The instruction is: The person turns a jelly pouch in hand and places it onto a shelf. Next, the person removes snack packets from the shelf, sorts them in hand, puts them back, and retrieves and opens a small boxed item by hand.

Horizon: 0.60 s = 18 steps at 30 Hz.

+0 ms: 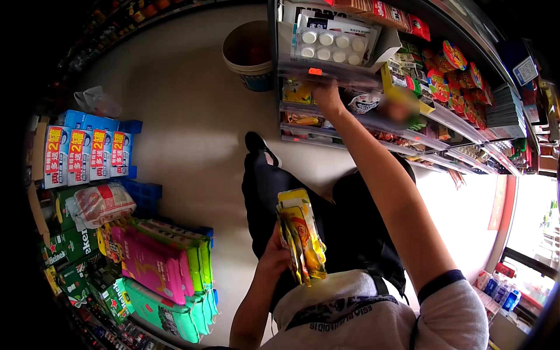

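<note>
Read clock positions from the view's centre. Locate yellow packets [304, 230] between 5 and 6 o'clock, grasped along the 8 o'clock edge by the fingers of the left hand [275, 255]. Beware of fanning and slipping to the floor [198, 105]; probable cause: a one-sided grip on a loose, slick-looking stack. Find the right hand [327, 95] at 1 o'clock, beneath the shelf strip [353, 77]. Cannot tell whether released, clenched or grasping; fingertips obscured. Avoid lifting abruptly: liable to snag the strip or dislodge the orange tag [315, 72]. Avoid sweeping toward 9 o'clock: liable to topple the yellow pack [296, 92] just beside.
</note>
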Tool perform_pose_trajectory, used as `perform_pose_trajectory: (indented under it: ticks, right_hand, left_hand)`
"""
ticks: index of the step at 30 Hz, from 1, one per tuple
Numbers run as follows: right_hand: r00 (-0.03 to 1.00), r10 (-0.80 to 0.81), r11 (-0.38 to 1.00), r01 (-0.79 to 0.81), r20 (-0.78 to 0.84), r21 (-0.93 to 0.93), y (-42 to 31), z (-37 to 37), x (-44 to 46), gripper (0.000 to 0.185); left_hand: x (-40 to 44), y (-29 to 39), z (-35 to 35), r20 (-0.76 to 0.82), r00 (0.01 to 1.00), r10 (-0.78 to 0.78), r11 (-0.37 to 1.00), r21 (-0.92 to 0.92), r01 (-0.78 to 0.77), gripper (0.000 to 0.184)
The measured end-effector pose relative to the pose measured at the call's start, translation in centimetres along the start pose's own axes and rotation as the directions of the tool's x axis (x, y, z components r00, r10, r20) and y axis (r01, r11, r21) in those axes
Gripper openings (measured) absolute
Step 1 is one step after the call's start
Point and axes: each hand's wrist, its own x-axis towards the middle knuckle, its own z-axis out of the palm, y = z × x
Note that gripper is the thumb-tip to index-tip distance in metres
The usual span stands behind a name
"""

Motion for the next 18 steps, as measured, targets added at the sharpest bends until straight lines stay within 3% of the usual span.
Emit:
perform_pose_trajectory:
  ticks: [2,5,7,11,14,15,16,18]
  right_hand:
    - [0.992,-0.121,0.983,0.113,-0.046,-0.147,-0.9,0.4,-0.6,0.018]
    - [0.988,-0.103,0.826,0.019,-0.119,-0.564,-2.9,0.0,-1.4,0.024]
    - [0.993,-0.094,0.759,0.021,-0.077,-0.65,-2.9,-0.3,-1.5,0.024]
    - [0.998,-0.068,0.785,0.042,-0.019,-0.619,-4.3,-1.2,-3.3,0.03]
    - [0.953,-0.261,0.802,0.126,-0.153,-0.583,-4.4,-2.0,-6.8,0.041]
    - [0.979,-0.191,0.81,0.117,-0.071,-0.574,-5.1,-2.7,-8.7,0.049]
    - [0.998,0.016,0.878,0.016,0.063,-0.479,-6.6,-3.5,-10.7,0.047]
    - [0.889,0.338,0.929,-0.263,0.309,-0.26,-10.1,-4.9,-14.9,0.046]
  left_hand:
    - [0.1,0.0,0.3,-0.002,1.0,0.017,1.0,0.003,-0.017,0.097]
    - [0.1,-0.2,0.5,-0.001,1.0,0.031,1.0,0.002,-0.031,0.096]
    - [0.2,-0.3,0.3,-0.006,0.999,0.049,0.998,0.044,-0.049,0.094]
    - [0.2,-0.5,0.2,0.004,0.996,0.092,0.988,0.126,-0.091,0.091]
    - [0.5,-0.5,1.0,0.014,0.995,0.101,0.983,0.156,-0.102,0.087]
    - [0.6,-0.4,1.7,-0.003,0.991,0.132,0.977,0.169,-0.13,0.087]
    - [0.5,-0.2,2.8,-0.026,0.987,0.16,0.972,0.181,-0.153,0.086]
    - [0.7,-0.3,3.3,-0.019,0.975,0.222,0.954,0.211,-0.213,0.084]
